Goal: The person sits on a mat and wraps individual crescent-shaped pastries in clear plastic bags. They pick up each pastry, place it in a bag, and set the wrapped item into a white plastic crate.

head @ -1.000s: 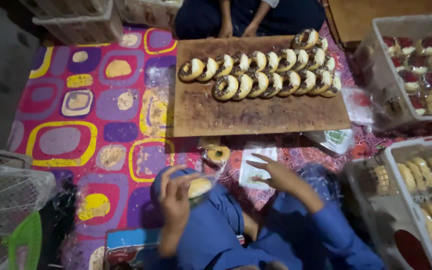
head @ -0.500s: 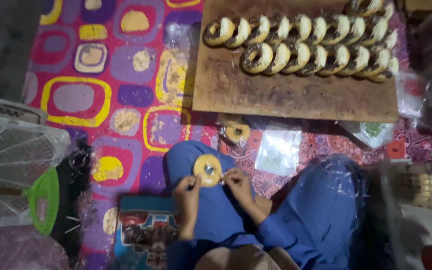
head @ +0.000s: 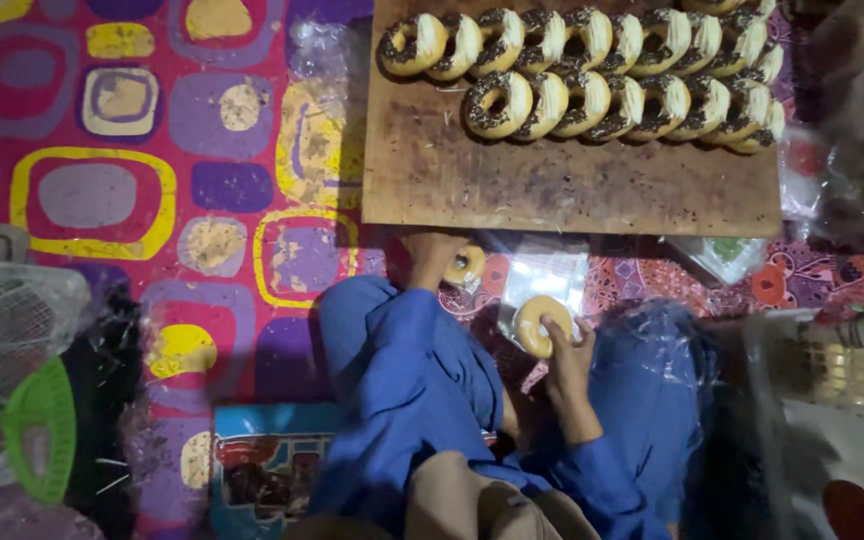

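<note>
Plain doughnut (head: 542, 325) pinched in my right hand (head: 567, 365); left hand (head: 432, 255) fingers curled on another doughnut (head: 464, 265) w/ loose grip, I reckon it could drop onto mat (head: 92, 195)

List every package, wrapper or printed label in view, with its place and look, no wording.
Clear plastic bag: flat, glossy, on the mat beside the right hand.
Printed box: rectangular, blue edge, red-brown picture, lower left.
Clear wrapper: crumpled, green inside, below the wooden board.

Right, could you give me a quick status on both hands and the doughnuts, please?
Right hand holds a plain doughnut. Left hand on a second doughnut by the wooden board. Nothing in the way.
</note>
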